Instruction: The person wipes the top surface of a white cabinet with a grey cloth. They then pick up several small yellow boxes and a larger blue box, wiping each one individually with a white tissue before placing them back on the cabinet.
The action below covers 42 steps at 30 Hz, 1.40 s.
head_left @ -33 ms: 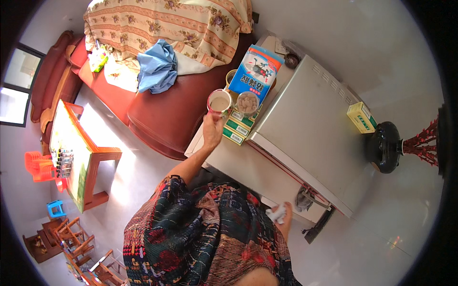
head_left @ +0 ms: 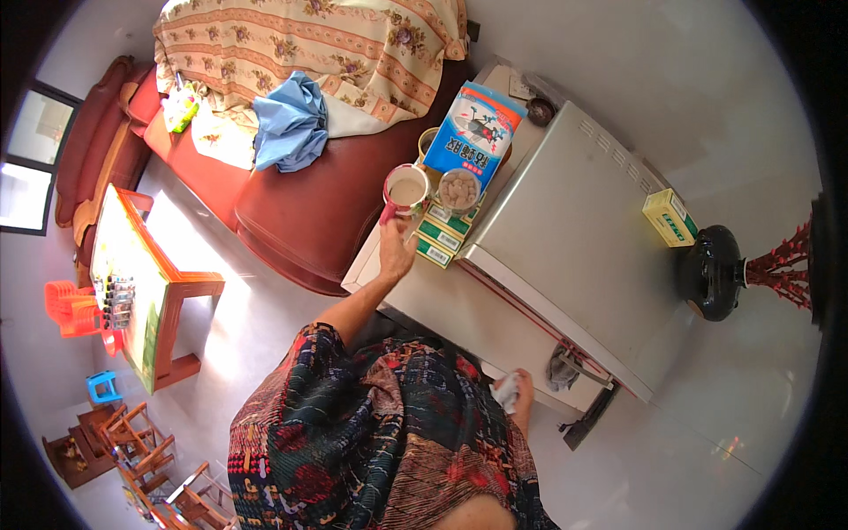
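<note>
A: ok so what's the biggest stuff around the person?

B: Easily the red leather sofa [head_left: 300, 216], then the striped floral cover [head_left: 291, 40] draped over a big chunk of it. After that, the grey box-shaped appliance [head_left: 565, 238], with the white cabinet top [head_left: 424, 296] running along its left side.

A: and mid-size?

B: A crumpled light-blue cloth [head_left: 291, 124] on the sofa, and a glossy black vase [head_left: 709, 274] over past the appliance's right edge. Then a blue packet [head_left: 474, 132] with a fly pictured on it, leaning at an angle near the far end of the cabinet top.

A: getting smaller?

B: Green-and-white boxes [head_left: 439, 238] lined up on the cabinet top, a see-through jar [head_left: 458, 191] of brownish lumps just below the packet, and right beside that jar, on the sofa side, a mug [head_left: 407, 188] with a pinkish-red handle and something pale beige inside.

A: what about the hands?

B: The left hand [head_left: 397, 253] is right at the mug's handle, fingers loose rather than wrapped round it; can't tell if a fingertip touches. The right hand [head_left: 525, 396] hangs low by the cabinet front, pinching the smallest thing, a scrunched white tissue [head_left: 506, 392].
</note>
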Motion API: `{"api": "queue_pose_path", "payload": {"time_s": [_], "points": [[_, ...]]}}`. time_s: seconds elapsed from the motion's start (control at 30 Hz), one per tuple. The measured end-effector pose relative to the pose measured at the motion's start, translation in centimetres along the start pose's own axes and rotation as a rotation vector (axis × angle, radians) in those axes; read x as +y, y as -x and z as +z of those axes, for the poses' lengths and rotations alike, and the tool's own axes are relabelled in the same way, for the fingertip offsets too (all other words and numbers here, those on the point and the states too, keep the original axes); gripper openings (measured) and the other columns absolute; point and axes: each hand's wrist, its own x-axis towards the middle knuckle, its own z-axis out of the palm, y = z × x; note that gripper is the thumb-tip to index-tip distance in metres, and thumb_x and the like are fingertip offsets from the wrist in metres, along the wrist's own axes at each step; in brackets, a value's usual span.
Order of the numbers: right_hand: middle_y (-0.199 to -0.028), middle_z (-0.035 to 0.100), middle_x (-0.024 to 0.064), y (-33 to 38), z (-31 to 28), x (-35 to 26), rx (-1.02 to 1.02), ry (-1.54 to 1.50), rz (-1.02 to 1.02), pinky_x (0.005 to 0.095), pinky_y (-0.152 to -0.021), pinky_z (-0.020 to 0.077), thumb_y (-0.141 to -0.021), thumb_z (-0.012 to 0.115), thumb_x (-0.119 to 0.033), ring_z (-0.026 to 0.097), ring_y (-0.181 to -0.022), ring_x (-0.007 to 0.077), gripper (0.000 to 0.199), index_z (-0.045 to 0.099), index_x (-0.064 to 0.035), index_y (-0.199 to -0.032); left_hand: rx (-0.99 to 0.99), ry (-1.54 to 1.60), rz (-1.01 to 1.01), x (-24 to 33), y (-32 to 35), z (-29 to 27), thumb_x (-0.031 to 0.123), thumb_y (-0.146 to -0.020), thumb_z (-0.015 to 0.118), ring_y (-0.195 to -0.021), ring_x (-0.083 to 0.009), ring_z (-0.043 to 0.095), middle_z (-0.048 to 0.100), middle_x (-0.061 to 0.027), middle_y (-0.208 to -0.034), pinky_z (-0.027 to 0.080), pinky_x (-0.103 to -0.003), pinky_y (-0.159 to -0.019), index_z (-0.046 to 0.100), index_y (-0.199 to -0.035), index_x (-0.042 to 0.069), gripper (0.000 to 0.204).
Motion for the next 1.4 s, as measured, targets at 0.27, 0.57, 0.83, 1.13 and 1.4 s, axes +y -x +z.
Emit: {"api": "queue_pose_path", "payload": {"time_s": [0.27,0.57,0.83,1.13,1.4], "points": [[-0.089,0.055,-0.0023,1.2,-1.1,4.6,-0.215,0.453,-0.006,0.0196,-0.067,0.0399,-0.088,0.059,-0.014,0.049,-0.076,0.0059,0.033,0.053,-0.0023,-0.118,-0.258,-0.616,0.523,-1.7,1.4,0.8,0.002,-0.072,0.058,-0.113,-0.0361,0.043,0.04,-0.0214,-0.127,0.042,-0.042,-0.089,0.04,-0.128,0.004,0.059],[-0.097,0.057,0.0006,3.9,-0.4,10.0,0.056,0.242,0.195,0.024,-0.077,0.0429,-0.092,0.054,-0.018,0.052,-0.087,0.0096,0.027,0.056,-0.0024,-0.114,-0.329,-0.813,0.659,-3.2,1.8,-0.4,0.008,-0.078,0.054,-0.101,-0.0284,0.047,0.045,-0.0162,-0.114,0.041,-0.038,-0.084,0.042,-0.124,0.003,0.048],[-0.11,0.055,0.0112,7.2,2.1,10.6,-0.099,0.836,0.065,0.03,-0.089,0.0415,-0.087,0.057,-0.009,0.053,-0.102,0.0213,0.043,0.042,-0.0031,-0.127,-0.487,-0.645,0.782,-4.6,0.9,-0.7,0.016,-0.071,0.062,-0.094,-0.0295,0.05,0.049,-0.0134,-0.102,0.043,-0.04,-0.078,0.049,-0.096,0.006,0.03],[-0.104,0.06,0.0142,4.5,9.4,2.0,0.089,-0.551,-0.031,0.0326,-0.066,0.0525,-0.086,0.049,-0.013,0.06,-0.082,0.019,0.036,0.046,-0.0088,-0.122,-1.09,0.438,-0.395,3.2,3.6,-10.6,0.021,-0.077,0.066,-0.077,-0.0209,0.061,0.06,-0.0118,-0.088,0.05,-0.032,-0.066,0.041,-0.093,0.006,0.033],[-0.127,0.045,0.0131,2.5,26.7,-8.3,0.179,0.584,-1.222,0.0384,-0.094,0.0386,-0.084,0.055,-0.013,0.046,-0.112,0.0297,0.044,0.05,-0.0095,-0.127,-1.21,1.087,-0.504,14.8,4.6,-14.8,0.002,-0.08,0.054,-0.101,-0.0221,0.059,0.051,-0.0081,-0.117,0.055,-0.035,-0.076,0.024,-0.14,0.014,0.068]]}}
